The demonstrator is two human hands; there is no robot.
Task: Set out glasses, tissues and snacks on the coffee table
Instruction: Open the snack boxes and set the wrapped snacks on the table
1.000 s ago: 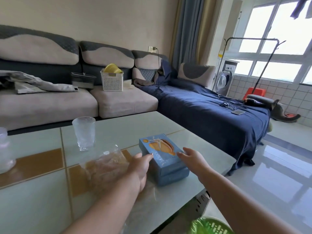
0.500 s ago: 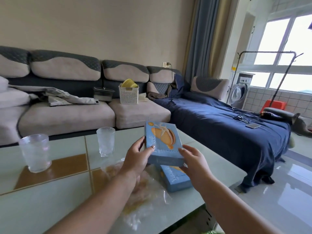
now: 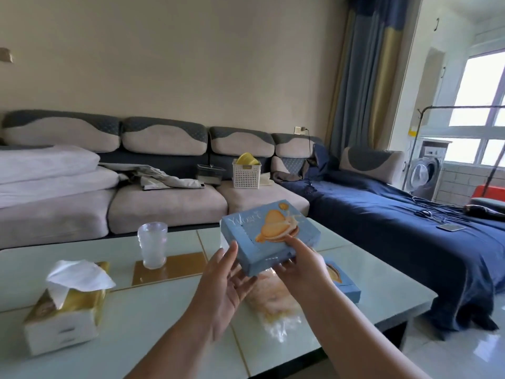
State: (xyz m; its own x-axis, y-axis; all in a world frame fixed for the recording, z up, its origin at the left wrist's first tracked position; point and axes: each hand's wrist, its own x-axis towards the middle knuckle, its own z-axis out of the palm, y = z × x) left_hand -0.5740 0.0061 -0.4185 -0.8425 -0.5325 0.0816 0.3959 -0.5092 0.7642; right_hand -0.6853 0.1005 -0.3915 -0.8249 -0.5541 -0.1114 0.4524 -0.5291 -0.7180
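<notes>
A blue biscuit box (image 3: 269,235) is held tilted in the air above the coffee table (image 3: 153,324). My right hand (image 3: 300,265) grips its near right edge, thumb on top. My left hand (image 3: 226,283) is open just under the box's left corner, fingers spread. A second blue box (image 3: 343,281) lies on the table behind my right wrist. A clear bag of snacks (image 3: 276,299) lies below the hands. A frosted glass (image 3: 152,244) stands upright further back. A tissue box (image 3: 65,310) with a tissue sticking out sits at the left.
A grey sofa (image 3: 164,203) runs behind the table, carrying folded bedding (image 3: 46,170), a white basket (image 3: 246,176) and a dark tray (image 3: 211,175). A blue-covered chaise (image 3: 410,228) lies at the right with a phone (image 3: 451,227) on it. A washing machine (image 3: 425,170) stands by the window.
The top biscuit box went from the table stack up into the air and now tilts left; my left hand has loosened from it. The view swung left, revealing the tissue box.
</notes>
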